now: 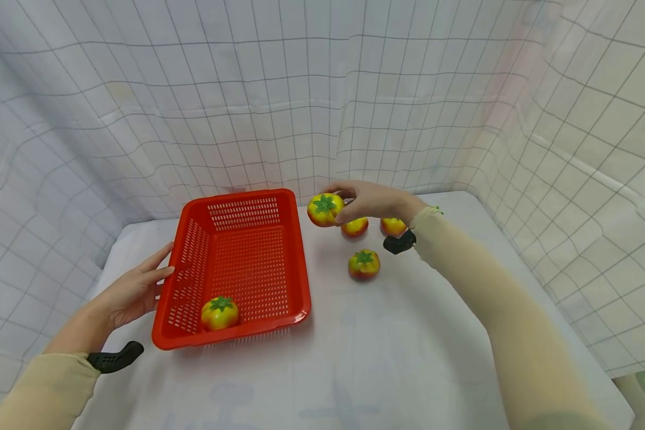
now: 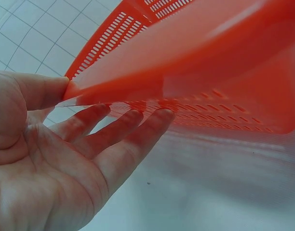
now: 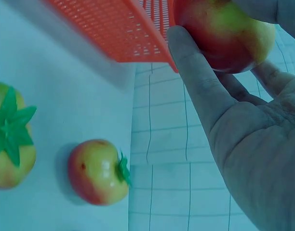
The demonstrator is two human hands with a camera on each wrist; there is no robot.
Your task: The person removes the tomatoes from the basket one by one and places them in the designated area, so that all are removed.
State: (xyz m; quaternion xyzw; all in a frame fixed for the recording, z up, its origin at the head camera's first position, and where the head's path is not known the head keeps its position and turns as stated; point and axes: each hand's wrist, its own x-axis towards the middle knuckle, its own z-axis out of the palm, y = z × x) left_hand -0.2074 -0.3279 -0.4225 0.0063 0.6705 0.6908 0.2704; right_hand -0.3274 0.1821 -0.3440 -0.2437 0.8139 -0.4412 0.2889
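My right hand (image 1: 368, 200) holds a yellow-red persimmon (image 1: 322, 210) with a green star-shaped leaf top, raised just right of the basket's far right corner. In the right wrist view, thumb and fingers wrap around this persimmon (image 3: 229, 38). My left hand (image 1: 134, 291) grips the left rim of a red slotted plastic basket (image 1: 301, 269). The left wrist view shows the thumb on the rim and the other fingers (image 2: 138, 139) beneath it, against the outer wall. One persimmon (image 1: 220, 313) lies inside the basket, in the near left corner.
Right of the basket, a persimmon (image 1: 364, 264) sits on the white table (image 1: 376, 358). Behind it are two more, one (image 1: 355, 227) partly below the right hand, another (image 1: 393, 227) beside the wrist. Grid-patterned curtains (image 1: 301, 89) enclose the back and sides.
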